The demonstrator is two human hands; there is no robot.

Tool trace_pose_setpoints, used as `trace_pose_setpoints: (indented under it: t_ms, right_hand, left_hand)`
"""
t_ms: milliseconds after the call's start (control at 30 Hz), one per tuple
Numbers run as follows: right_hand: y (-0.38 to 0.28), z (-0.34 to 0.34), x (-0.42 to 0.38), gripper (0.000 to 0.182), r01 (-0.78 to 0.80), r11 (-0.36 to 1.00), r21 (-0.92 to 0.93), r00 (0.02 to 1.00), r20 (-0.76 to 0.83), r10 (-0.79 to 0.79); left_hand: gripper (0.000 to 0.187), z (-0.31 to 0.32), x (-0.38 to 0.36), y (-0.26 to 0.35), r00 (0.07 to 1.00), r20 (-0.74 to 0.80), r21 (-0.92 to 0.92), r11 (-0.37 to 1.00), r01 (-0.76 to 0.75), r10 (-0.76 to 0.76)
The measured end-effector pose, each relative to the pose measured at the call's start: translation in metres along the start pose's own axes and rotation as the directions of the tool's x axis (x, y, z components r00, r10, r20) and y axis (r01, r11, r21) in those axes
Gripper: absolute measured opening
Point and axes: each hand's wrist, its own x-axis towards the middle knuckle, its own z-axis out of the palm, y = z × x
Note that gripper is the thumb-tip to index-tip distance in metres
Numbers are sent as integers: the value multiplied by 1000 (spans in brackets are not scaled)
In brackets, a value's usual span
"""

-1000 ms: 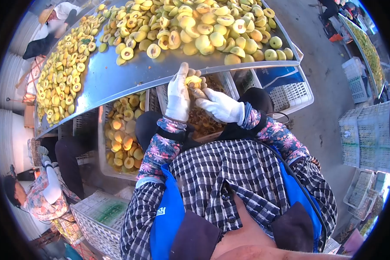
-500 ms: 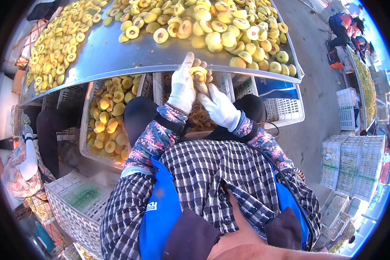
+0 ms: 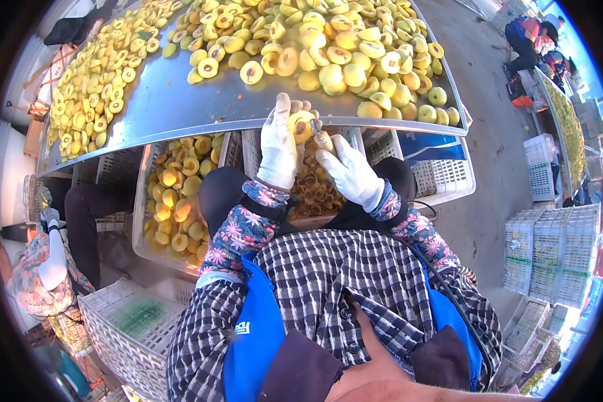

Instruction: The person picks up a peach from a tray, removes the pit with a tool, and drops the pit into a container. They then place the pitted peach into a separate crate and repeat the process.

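Note:
My left hand [image 3: 278,146], in a white glove with stained fingertips, is closed round a yellow peach half [image 3: 300,126] with its cut face showing. Just right of it, my gloved right hand [image 3: 350,169] grips a small pitting tool [image 3: 324,141]; its short metal end is at the edge of the fruit. Both hands are in front of the near edge of a metal table [image 3: 174,90]. Beneath them stands a crate holding brown pits and scraps [image 3: 313,182].
Heaps of halved peaches [image 3: 342,57] cover much of the table. A crate of peach halves [image 3: 174,208] stands by my left knee, a white crate [image 3: 449,177] at the right. Another person [image 3: 43,268] sits at the left. Stacked crates [image 3: 549,248] are at the right.
The peach half is now turned so its cut face shows, and the pitting tool has come into view. My right hand has shifted slightly right and down. The whole view has tilted a little.

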Motion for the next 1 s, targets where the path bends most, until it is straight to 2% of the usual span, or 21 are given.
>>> trace_pose_setpoints:
  t_ms: [33,67,133,200,267,333,400,467,533,567,600,667,700,733,800,833,867,933,967,1000]
  right_hand:
    - [-2,3,1,27,-172,973,151,985,40,168]
    - [-4,5,1,27,-170,974,148,985,42,165]
    - [-7,8,2,28,-298,943,149,954,46,295]
    - [-6,12,3,27,-277,955,107,961,28,276]
    - [-10,12,5,26,-397,902,167,917,34,397]
    - [-12,14,6,24,-367,915,168,928,-1,373]
    - [-16,13,9,23,-370,919,136,927,-12,375]
    - [-13,14,10,23,-386,902,193,919,1,394]
    - [-3,22,6,23,-213,950,230,975,-11,221]
    - [-3,17,7,26,-258,946,196,966,67,250]
    - [-5,13,8,26,-258,946,198,966,65,250]
    - [-12,2,10,28,-424,897,123,894,214,393]
    - [0,8,4,30,-306,947,99,942,178,286]
    - [5,8,4,30,-311,945,97,940,180,291]
    - [2,2,13,29,-482,780,398,864,366,347]
    - [-8,-12,17,32,-693,465,551,719,581,383]
    - [-10,-16,16,32,-697,458,552,715,584,384]
    - [-11,-21,16,31,-791,-3,612,577,747,329]
    - [-16,-24,17,29,-785,-95,613,551,760,345]
    - [-17,-23,16,29,-787,-96,610,549,762,344]
  left_hand:
    - [38,5,-6,1,1000,5,29,1000,-6,6]
    - [39,8,-8,2,1000,11,55,998,-14,13]
    - [42,1,-3,-4,999,33,68,997,-21,19]
    - [43,4,-6,-6,998,-13,99,994,-55,56]
    - [44,5,-9,-8,998,-16,154,986,-61,64]
    - [46,1,-8,-12,983,55,178,967,-185,177]
    - [48,5,-11,-14,982,43,224,956,-188,183]
    - [37,13,-13,-14,976,-35,70,975,-210,213]
    - [35,10,-12,-16,971,-29,63,970,-235,237]
    - [33,8,-11,-16,965,-27,58,964,-260,262]
    - [33,8,-11,-16,965,-27,60,964,-260,262]
    - [32,8,-10,-17,983,-68,32,985,-167,169]
    - [32,4,-5,-16,991,-49,72,990,-123,126]
    - [32,-1,-3,-12,991,-50,71,991,-117,120]
    - [40,-4,-2,-3,995,94,288,958,12,-41]
    - [40,0,-4,0,993,78,288,956,58,-84]
    - [40,0,-6,2,993,72,290,955,65,-89]
    - [40,-1,-5,4,983,142,260,963,73,-113]
    - [40,0,-4,4,985,109,228,968,104,-131]
    - [40,0,-3,4,986,106,226,969,105,-131]
